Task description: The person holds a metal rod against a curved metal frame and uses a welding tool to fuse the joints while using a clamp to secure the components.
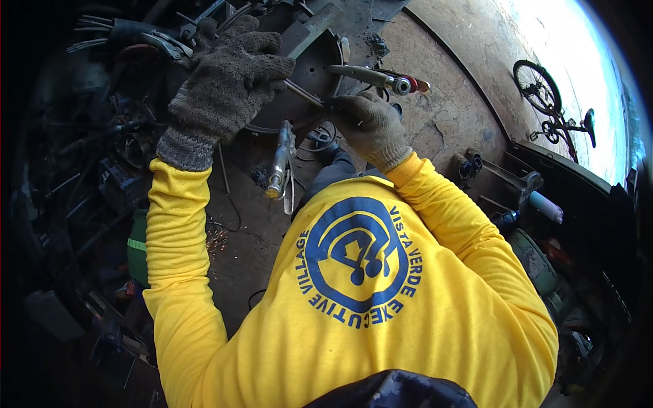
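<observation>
In the head view, your left hand [228,81], in a grey-brown knit glove, is spread over the left side of a dark round metal plate [318,76]. Its fingers are loosely apart and partly bent; you cannot tell from here whether that grip holds anything underneath. Your right hand [371,128], also gloved, has a narrow grip, the fingertips seemingly pinched on the near end of the thin metal rods [303,93]. These lie between your two hands, over the plate, their far end running in under your left fingers.

One pair of locking pliers [280,163] sits at the plate's near edge, pointing back toward you; a red-handled clamp [381,78] reaches in from its right side. A flat metal bar [316,28] lies across the far side.

The step in hand looks like setting the rods in place on the plate. The next move probably calls for a steady right pinch while your left hand settles the far end, with both sleeves clear of the pliers.
</observation>
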`<action>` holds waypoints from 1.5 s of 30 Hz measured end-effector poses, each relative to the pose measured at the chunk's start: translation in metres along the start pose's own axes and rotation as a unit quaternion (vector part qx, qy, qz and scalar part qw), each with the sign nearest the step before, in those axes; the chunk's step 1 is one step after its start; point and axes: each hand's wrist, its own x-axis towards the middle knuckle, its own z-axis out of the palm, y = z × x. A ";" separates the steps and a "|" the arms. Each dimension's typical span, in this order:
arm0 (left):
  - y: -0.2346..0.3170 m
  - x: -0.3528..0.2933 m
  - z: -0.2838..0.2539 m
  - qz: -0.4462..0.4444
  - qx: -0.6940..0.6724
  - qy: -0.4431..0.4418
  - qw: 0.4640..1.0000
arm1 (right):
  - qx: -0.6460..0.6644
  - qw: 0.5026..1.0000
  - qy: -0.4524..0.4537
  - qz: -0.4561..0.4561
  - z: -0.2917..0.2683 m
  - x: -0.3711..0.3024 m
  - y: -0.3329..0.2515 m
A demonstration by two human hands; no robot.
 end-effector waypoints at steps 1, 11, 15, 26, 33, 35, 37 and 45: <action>-0.001 -0.001 0.002 0.002 -0.005 0.007 1.000 | -0.008 1.000 0.005 -0.010 0.000 0.002 -0.002; -0.001 -0.002 0.004 0.002 -0.015 0.017 1.000 | -0.085 0.996 0.012 -0.035 0.007 0.013 -0.012; -0.001 -0.003 0.005 -0.014 -0.032 0.014 0.999 | -0.092 0.995 -0.004 -0.036 0.007 0.015 -0.013; 0.001 0.002 -0.001 0.005 -0.027 0.011 1.000 | -0.069 0.997 -0.038 -0.003 0.003 0.018 -0.013; 0.003 0.000 0.001 0.002 -0.020 0.009 1.000 | -0.062 0.997 -0.053 0.014 0.001 0.018 -0.017; 0.001 0.000 0.003 0.011 -0.022 0.019 1.000 | -0.069 0.996 -0.054 0.014 0.001 0.018 -0.017; 0.003 0.000 0.002 0.011 -0.006 0.005 1.000 | -0.078 0.996 -0.051 0.015 0.002 0.018 -0.015; 0.006 0.004 -0.001 0.016 -0.011 -0.002 1.000 | -0.061 0.996 -0.058 0.027 0.001 0.018 -0.019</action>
